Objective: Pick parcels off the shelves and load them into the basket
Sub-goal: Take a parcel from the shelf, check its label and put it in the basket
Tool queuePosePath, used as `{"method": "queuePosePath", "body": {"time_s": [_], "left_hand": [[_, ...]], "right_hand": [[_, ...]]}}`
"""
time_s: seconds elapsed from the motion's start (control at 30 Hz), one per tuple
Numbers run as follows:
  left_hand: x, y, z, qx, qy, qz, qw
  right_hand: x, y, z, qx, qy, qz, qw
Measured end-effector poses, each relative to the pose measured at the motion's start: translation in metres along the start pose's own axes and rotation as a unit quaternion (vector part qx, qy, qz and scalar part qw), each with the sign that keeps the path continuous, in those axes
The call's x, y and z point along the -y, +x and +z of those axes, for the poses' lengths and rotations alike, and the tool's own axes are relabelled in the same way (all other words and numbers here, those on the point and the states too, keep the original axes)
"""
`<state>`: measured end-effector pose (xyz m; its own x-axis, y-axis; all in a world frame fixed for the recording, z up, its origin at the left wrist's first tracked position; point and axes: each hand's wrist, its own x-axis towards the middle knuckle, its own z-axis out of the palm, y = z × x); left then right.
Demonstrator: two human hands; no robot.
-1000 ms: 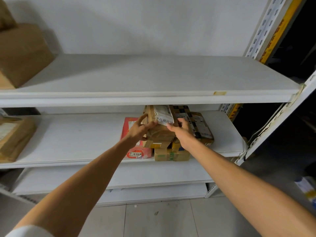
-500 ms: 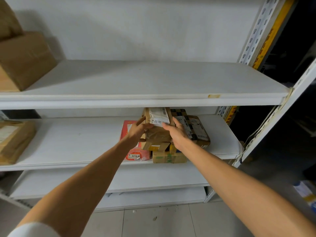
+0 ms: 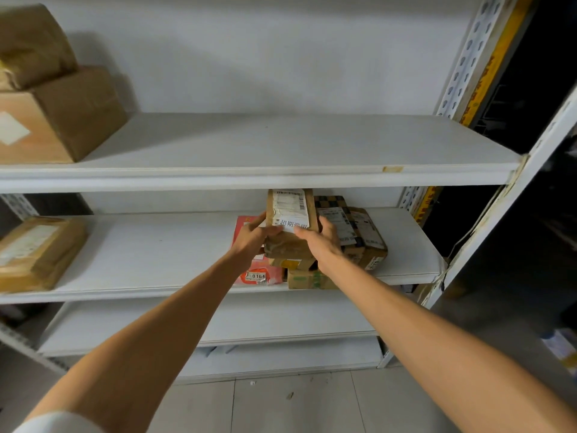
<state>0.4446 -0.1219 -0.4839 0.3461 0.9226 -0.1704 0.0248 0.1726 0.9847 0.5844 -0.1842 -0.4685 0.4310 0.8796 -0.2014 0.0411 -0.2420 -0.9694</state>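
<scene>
Two hands hold one brown parcel (image 3: 290, 214) between them in front of the middle shelf (image 3: 156, 251) of a white metal rack. The left hand (image 3: 251, 237) grips the parcel's left side, thumb laid across its lower front. The right hand (image 3: 321, 242) grips the right side, thumb on the lower edge of the white printed label. The fingers behind the parcel are hidden. The parcel stands nearly upright with its label facing the camera, and its top edge reaches the underside of the upper shelf (image 3: 281, 145) in this view. Whether its lower end rests on the pile beneath cannot be told.

Below and around it lies a cluster of parcels near the right end of the middle shelf:
- a red parcel (image 3: 259, 275) tagged 0164, at the left
- a yellow-taped parcel (image 3: 290, 263) on a small box with green print (image 3: 307, 279), at the front edge
- a checkered parcel (image 3: 332, 203) and a brown labelled box (image 3: 368, 242), at the right

A flat brown parcel (image 3: 34, 251) lies well apart at the shelf's left end. On the upper shelf, far left, a cardboard box (image 3: 62, 120) carries a paper-wrapped bundle (image 3: 31, 45). A lower shelf (image 3: 281, 317) and grey floor tiles (image 3: 281, 404) show beneath the forearms. A white sleeve (image 3: 56, 423) shows at the bottom left.
</scene>
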Motion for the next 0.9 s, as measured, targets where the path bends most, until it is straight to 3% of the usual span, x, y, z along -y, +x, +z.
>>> {"method": "queuePosePath", "body": {"time_s": [0.5,0.7,0.9], "left_hand": [[0.005,-0.027,-0.043,0.139,0.035,-0.009,0.990],[0.014,-0.052,-0.012,0.227,0.002,-0.004,0.974],[0.027,-0.079,0.054,0.304,0.057,-0.015,0.951]], "right_hand": [[-0.018,-0.072,0.047,-0.166,0.015,-0.006,0.986],[-0.043,-0.105,0.026,-0.248,0.078,0.022,0.965],[-0.073,-0.149,-0.027,-0.345,0.090,0.039,0.933]]}}
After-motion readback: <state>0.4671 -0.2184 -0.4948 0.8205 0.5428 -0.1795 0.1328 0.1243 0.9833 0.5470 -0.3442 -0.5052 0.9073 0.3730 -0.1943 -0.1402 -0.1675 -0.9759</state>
